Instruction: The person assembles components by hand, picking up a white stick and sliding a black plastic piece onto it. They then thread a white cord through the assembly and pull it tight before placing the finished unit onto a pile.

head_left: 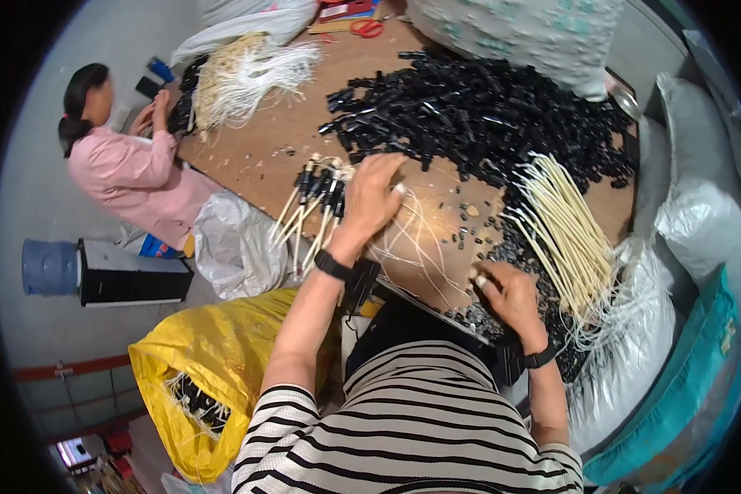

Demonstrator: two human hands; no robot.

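My left hand [374,196] is over the middle of the brown table, fingers curled and a white cover on a fingertip. Thin white cords [420,230] loop down to the tabletop from its fingers. Beside it, on the left, lies a bunch of cream rods with black fittings [311,198]. My right hand [512,298] is low over the small black pieces [502,255] by the table's near edge. Its thumb and fingers are drawn together, with white on the thumb; whatever is between them is too small to make out.
A large heap of black plastic parts [486,111] covers the far table. Cream corded rods [564,235] lie at right. White cords [251,86] lie far left, near a person in pink [132,169]. A yellow sack [222,346] stands left; white sacks [634,329] stand right.
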